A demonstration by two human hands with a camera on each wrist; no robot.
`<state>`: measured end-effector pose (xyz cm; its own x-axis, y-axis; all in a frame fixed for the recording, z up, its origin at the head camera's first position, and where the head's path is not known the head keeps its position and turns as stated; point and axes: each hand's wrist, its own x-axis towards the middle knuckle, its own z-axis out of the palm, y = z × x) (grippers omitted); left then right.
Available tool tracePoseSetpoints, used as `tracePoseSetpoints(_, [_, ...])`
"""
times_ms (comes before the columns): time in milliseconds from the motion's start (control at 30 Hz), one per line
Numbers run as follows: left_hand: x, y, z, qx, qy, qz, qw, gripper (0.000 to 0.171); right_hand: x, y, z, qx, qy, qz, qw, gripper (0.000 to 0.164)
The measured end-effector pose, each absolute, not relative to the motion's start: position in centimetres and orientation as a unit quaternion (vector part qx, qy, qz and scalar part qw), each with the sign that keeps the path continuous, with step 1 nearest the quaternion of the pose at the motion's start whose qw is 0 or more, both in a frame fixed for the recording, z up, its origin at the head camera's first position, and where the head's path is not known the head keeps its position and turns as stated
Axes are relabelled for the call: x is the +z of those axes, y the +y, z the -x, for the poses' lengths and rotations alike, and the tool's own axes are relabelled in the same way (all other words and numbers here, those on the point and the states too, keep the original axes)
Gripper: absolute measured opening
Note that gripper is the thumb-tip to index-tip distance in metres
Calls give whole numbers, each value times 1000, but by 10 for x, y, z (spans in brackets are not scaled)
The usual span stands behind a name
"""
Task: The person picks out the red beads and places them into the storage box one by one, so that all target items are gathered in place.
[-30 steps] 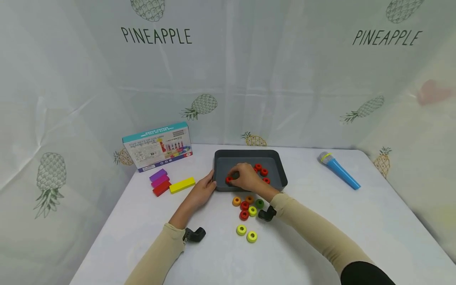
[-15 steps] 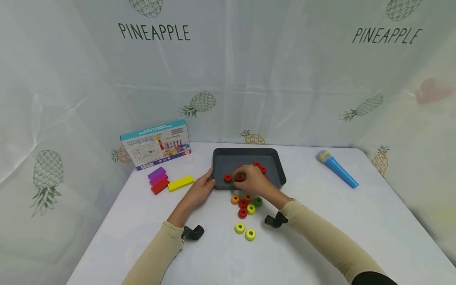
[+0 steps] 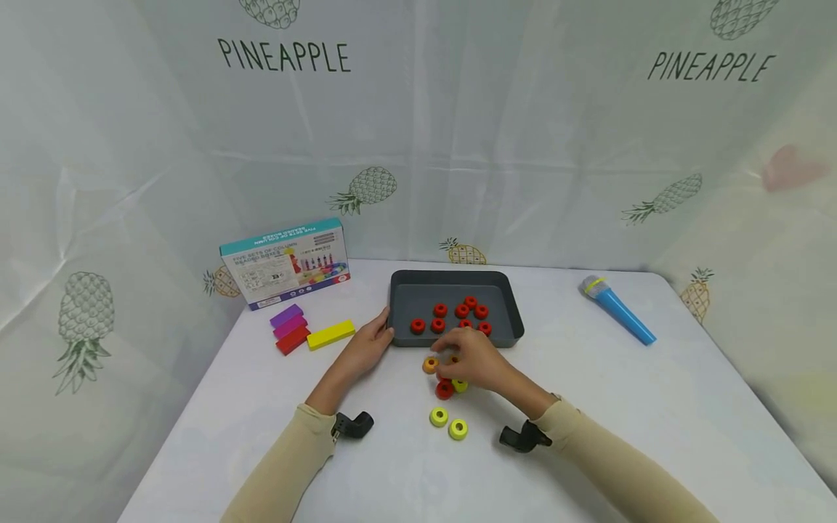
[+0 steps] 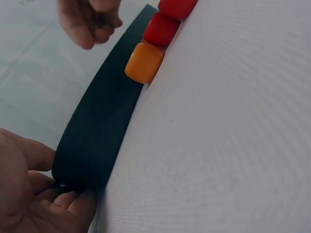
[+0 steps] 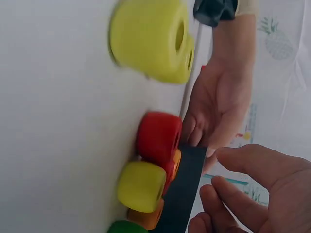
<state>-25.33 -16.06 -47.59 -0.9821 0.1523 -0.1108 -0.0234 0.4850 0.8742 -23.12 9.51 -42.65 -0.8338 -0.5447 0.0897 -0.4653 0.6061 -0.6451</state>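
Observation:
My left hand [image 3: 365,350] holds the left front corner of a dark grey tray [image 3: 418,290]; in the left wrist view its thumb and fingers lie about the tray's end [image 4: 92,126]. Several red beads [image 3: 440,310] lie inside the tray. Just in front of it, my right hand [image 3: 476,357] hovers over a cluster of loose beads, fingers apart with nothing between them in the right wrist view. That cluster has an orange bead [image 3: 430,365], a red bead [image 3: 445,390], a yellow bead [image 5: 142,186] and a green bead [image 5: 127,227]. The hand partly hides it in the head view.
Two yellow beads [image 3: 439,416] sit nearer me. Left of the tray are a yellow block [image 3: 330,335] and red [image 3: 293,340], magenta [image 3: 290,326] and purple [image 3: 286,314] blocks. A printed box [image 3: 288,265] stands behind them. A blue toy microphone [image 3: 621,312] lies at right.
My right hand has let go of a red bead in the tray and moved back towards me, over the loose beads. My left hand stays at the tray's corner.

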Motion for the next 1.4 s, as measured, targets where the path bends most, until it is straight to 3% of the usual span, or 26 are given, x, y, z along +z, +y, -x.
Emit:
tracePoseSetpoints(633, [-475,-161,251,499,861,-34,91,63,-451,105,192,-290,908,300,26,28])
tracePoseSetpoints(1400, [-474,-160,250,504,859,-38,82,61,-446,106,192,-267,908,323,-5,23])
